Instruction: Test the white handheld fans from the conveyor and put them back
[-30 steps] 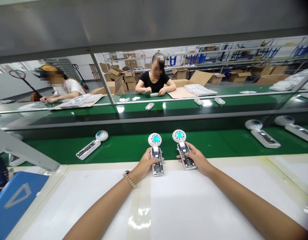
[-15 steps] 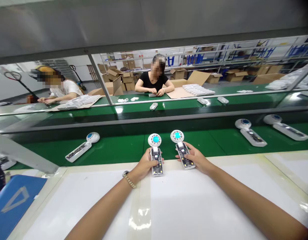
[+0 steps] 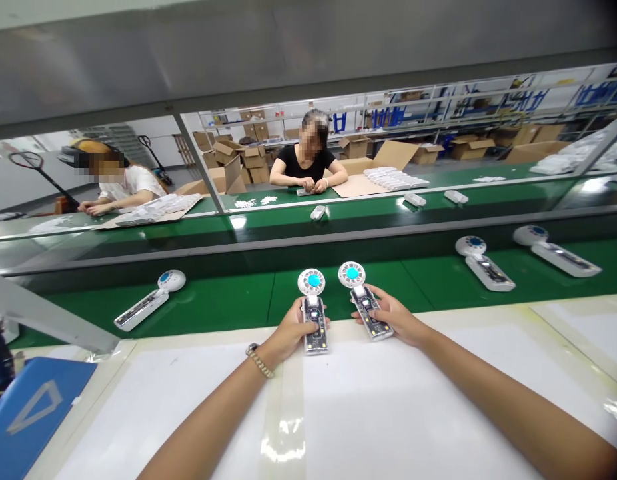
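My left hand [image 3: 294, 329] is closed around the handle of a handheld fan [image 3: 314, 331], thumb on its front. This fan has a round white head with a blue centre and a dark circuit board showing in the handle. My right hand [image 3: 395, 318] grips a second handheld fan [image 3: 372, 319] of the same look, tilted with its head to the left. Both fans are face up, side by side and apart, over the near edge of the green conveyor belt [image 3: 233, 300]. The fingers behind the handles are partly hidden.
More fans lie on the belt: one fan [image 3: 143, 310] at left, two at right, including this fan [image 3: 488, 270]. A white worktable [image 3: 388, 413] is below my arms. A blue board [image 3: 38, 413] stands at left. Across a second belt [image 3: 268, 227] sit two co-workers. A metal beam [image 3: 308, 40] hangs overhead.
The loose fans on the near belt have shifted left. White parts on the far belt have shifted right. Both hands keep their fans in nearly the same place.
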A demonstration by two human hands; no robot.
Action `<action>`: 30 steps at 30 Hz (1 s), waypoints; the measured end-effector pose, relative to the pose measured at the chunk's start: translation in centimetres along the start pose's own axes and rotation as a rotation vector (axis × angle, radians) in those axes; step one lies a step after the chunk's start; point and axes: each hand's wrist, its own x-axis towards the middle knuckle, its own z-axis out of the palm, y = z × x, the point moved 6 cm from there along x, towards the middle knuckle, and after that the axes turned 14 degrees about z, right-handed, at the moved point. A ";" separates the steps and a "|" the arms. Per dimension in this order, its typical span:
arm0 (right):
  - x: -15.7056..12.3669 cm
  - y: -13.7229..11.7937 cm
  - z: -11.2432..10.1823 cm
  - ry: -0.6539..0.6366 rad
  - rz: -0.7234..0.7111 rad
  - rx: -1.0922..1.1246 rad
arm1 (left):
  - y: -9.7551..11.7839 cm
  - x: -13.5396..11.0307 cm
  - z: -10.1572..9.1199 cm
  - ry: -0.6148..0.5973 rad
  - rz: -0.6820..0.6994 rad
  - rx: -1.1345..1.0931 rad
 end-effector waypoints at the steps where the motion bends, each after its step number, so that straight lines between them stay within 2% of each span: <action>1: 0.0 0.0 0.0 0.000 -0.006 -0.001 | 0.0 0.0 -0.1 -0.003 0.005 0.001; 17: -0.2 -0.5 0.5 -0.024 -0.038 0.038 | 0.4 0.0 0.2 0.012 0.012 -0.013; 23: -0.2 -0.6 0.8 -0.105 0.032 0.107 | 0.8 0.1 0.1 0.120 -0.061 -0.162; 28: 0.1 -0.3 -0.2 -0.045 0.098 0.107 | 0.6 0.2 -0.3 0.165 -0.114 -0.146; 30: 0.4 -0.2 -0.8 -0.006 0.100 0.064 | 0.4 0.4 -0.9 0.220 -0.120 -0.100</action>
